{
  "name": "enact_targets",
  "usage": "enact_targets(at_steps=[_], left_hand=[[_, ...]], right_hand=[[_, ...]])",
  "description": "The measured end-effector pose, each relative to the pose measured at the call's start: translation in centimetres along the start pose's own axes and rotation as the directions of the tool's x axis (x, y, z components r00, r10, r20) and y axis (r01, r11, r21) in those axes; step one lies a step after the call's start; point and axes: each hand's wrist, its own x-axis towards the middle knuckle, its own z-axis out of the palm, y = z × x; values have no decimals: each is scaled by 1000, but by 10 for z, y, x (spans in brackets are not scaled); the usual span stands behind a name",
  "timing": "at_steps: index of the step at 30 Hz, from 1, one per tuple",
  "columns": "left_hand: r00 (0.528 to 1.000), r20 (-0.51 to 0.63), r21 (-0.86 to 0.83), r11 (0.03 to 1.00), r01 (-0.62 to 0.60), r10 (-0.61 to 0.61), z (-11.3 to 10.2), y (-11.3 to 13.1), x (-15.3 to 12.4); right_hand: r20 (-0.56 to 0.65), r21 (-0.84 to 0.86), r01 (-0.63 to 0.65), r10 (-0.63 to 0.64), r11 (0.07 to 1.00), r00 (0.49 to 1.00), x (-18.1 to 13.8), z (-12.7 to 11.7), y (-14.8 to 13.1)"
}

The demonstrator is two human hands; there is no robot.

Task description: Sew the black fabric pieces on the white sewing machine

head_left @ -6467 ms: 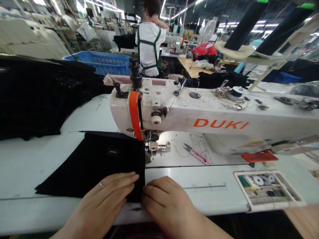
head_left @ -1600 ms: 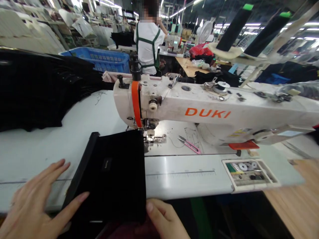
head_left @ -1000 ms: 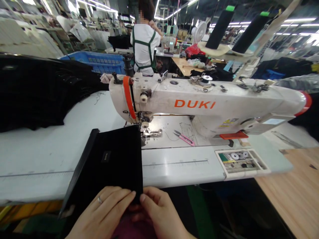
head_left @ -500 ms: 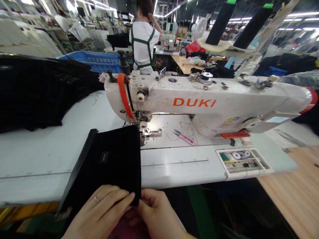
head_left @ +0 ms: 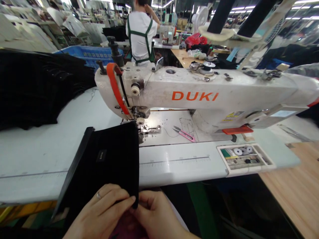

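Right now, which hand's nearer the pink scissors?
Right. The right hand is at the near corner of the black fabric, lower in view and left of the pink scissors; the left hand is on the fabric, farther left.

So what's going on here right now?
A person's left hand and right hand pinch the near right corner of a black fabric piece. It lies partly on the white table and overhangs its front edge; its far right corner is by the presser foot of a sewing machine. Pink snips lie on the machine bed.
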Motion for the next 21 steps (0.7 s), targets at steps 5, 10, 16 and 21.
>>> enact_targets(at_steps=[5, 10, 16, 21], left_hand=[[999, 25, 5, 1000, -31, 31, -2, -1, 1], [999, -47, 96, 995, -5, 10, 5, 8, -1], [996, 49, 148, 986, -82, 76, 8, 3, -8], [998, -3, 95, 993, -66, 66, 8, 5, -7]], right_hand=[[26, 6, -72, 71, 997, 997, -3, -1, 3], [57, 15, -97, 96, 995, 994, -3, -1, 1], [96, -97, -45, 54, 994, 994, -11, -8, -1], [104, -756, 504, -683, 418, 723, -12, -23, 2]])
